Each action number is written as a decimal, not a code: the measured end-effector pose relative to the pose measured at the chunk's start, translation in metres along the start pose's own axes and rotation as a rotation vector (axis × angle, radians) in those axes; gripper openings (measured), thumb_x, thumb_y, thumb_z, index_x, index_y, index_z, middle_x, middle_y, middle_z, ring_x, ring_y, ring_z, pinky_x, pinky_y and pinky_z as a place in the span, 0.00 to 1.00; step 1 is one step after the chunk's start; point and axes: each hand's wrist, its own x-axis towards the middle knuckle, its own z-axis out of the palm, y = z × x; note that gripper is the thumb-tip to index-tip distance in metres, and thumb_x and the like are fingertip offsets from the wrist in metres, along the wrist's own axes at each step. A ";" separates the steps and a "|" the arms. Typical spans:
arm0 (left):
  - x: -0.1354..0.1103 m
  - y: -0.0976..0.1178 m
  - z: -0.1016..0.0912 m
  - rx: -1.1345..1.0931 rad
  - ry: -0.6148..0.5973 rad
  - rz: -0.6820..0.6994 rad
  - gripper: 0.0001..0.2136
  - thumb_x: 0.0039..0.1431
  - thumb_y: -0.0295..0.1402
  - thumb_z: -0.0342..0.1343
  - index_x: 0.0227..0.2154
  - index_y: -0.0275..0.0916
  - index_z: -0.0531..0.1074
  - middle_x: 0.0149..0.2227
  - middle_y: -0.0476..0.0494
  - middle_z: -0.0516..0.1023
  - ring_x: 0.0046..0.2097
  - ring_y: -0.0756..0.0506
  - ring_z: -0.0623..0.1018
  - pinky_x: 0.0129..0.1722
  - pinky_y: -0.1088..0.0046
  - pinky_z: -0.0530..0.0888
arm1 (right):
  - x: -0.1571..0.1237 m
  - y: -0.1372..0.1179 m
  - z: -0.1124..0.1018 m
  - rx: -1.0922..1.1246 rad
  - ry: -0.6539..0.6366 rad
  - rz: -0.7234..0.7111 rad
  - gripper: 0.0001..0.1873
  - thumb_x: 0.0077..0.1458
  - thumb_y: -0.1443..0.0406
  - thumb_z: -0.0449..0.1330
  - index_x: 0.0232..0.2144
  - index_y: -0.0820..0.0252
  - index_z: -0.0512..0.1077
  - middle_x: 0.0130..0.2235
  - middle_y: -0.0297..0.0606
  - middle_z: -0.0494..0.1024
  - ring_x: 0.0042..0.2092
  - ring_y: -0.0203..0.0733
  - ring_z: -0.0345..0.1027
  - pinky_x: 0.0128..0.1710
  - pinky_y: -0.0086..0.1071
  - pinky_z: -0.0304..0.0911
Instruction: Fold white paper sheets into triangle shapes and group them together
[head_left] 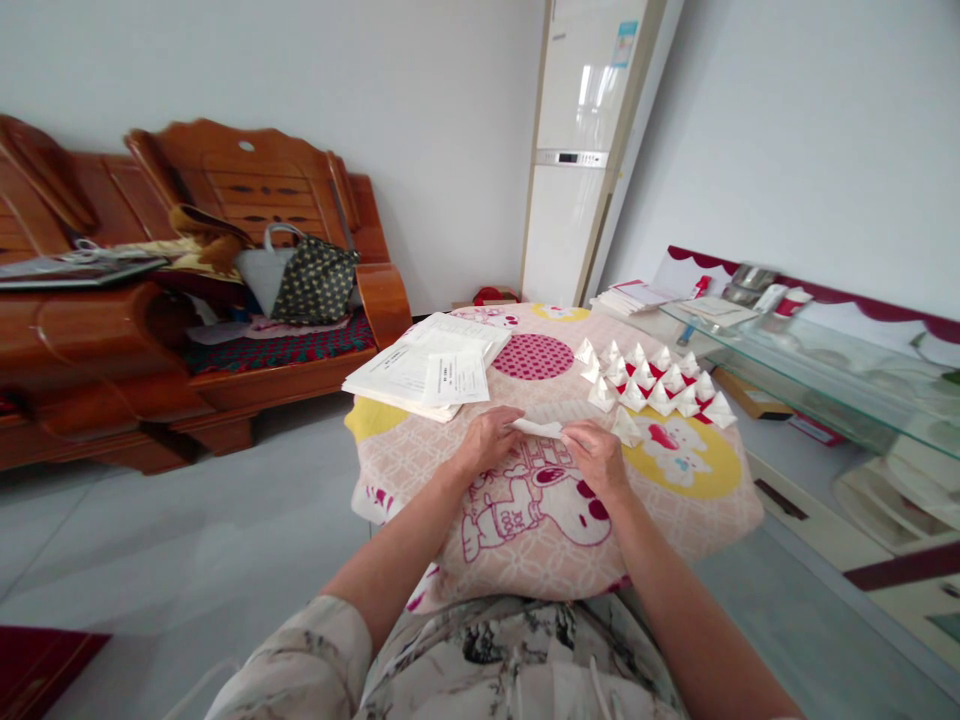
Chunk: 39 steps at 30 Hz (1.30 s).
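Note:
Between my two hands is a sheet of paper [559, 413] with its near edge folded over. My left hand [491, 438] grips the sheet's left end, fingers closed at the fold. At the right end, my right hand [595, 452] pinches the folded edge. Left of the sheet lies a stack of printed papers [397, 362], with smaller printed slips [456, 378] on top. To the right stand several folded white paper pieces [643, 375] in rows, pointed at the top. One more folded piece [626, 427] sits close to my right hand.
A pink patterned cloth [536, 560] covers the round table. On the right is a glass-topped cabinet [825, 380] with papers and metal containers [752, 280]. A wooden sofa [262, 365] holding bags [315, 280] stands at the left. A tall white unit [566, 220] is behind.

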 end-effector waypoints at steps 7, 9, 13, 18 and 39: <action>-0.010 0.026 -0.006 0.164 -0.054 0.367 0.06 0.55 0.22 0.56 0.34 0.38 0.73 0.49 0.39 0.79 0.54 0.41 0.76 0.59 0.55 0.69 | 0.001 0.009 0.004 -0.224 -0.036 0.119 0.13 0.51 0.74 0.55 0.34 0.60 0.79 0.37 0.45 0.81 0.43 0.48 0.73 0.46 0.39 0.68; -0.013 0.033 -0.003 0.216 -0.193 0.407 0.06 0.56 0.22 0.55 0.35 0.37 0.73 0.48 0.39 0.79 0.52 0.41 0.76 0.56 0.58 0.71 | -0.001 0.010 0.003 -0.268 -0.094 0.169 0.15 0.51 0.74 0.56 0.38 0.61 0.79 0.39 0.46 0.81 0.44 0.49 0.72 0.47 0.40 0.68; -0.016 0.038 0.001 0.286 -0.379 0.400 0.06 0.58 0.23 0.54 0.36 0.36 0.73 0.41 0.39 0.79 0.45 0.43 0.78 0.47 0.66 0.73 | -0.015 0.004 -0.004 -0.302 -0.188 0.132 0.21 0.52 0.74 0.56 0.48 0.62 0.77 0.47 0.50 0.79 0.51 0.52 0.70 0.54 0.46 0.66; -0.017 0.037 0.002 0.327 -0.368 0.339 0.04 0.62 0.26 0.53 0.36 0.37 0.73 0.36 0.43 0.79 0.40 0.45 0.77 0.41 0.70 0.71 | -0.038 -0.016 -0.016 -0.296 -0.262 -0.015 0.27 0.49 0.78 0.53 0.50 0.60 0.77 0.66 0.48 0.62 0.66 0.54 0.56 0.63 0.50 0.58; 0.001 0.030 -0.011 -0.322 -0.421 -0.320 0.10 0.51 0.29 0.59 0.37 0.36 0.78 0.29 0.49 0.78 0.29 0.50 0.75 0.29 0.77 0.68 | -0.013 -0.031 -0.033 0.115 -0.357 0.565 0.12 0.52 0.63 0.59 0.20 0.61 0.73 0.19 0.30 0.71 0.22 0.34 0.63 0.22 0.25 0.55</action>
